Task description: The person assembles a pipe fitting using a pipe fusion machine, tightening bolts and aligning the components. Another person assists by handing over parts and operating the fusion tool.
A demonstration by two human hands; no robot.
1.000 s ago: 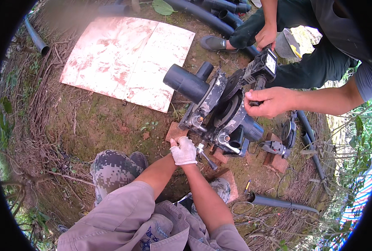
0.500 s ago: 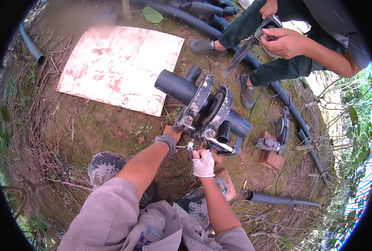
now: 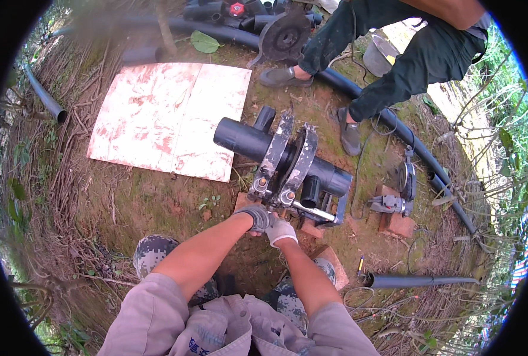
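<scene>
My left hand (image 3: 258,218), in a grey glove, and my right hand (image 3: 282,231), in a white glove, are closed close together at the near side of a pipe-joining clamp (image 3: 277,151). They grip its metal handle, now mostly hidden by the gloves. Two scuffed rings of the clamp hold two black plastic pipe fittings, one on the left (image 3: 240,137) and one on the right (image 3: 333,178), each with a short side branch. The fittings' ends sit close together between the rings. A steel rod (image 3: 313,210) runs along the clamp's near side.
A reddish-stained white board (image 3: 169,118) lies at the left. A co-worker (image 3: 394,77) stands far right, near a round dark plate tool (image 3: 284,37) and a bucket (image 3: 381,56). A power tool (image 3: 389,204) rests on bricks (image 3: 397,225). Long black pipes (image 3: 397,127) cross the ground.
My hands have come together at the handle. The clamp's rings and the fittings have closed toward each other. The co-worker's plate tool has moved left, away from the clamp.
</scene>
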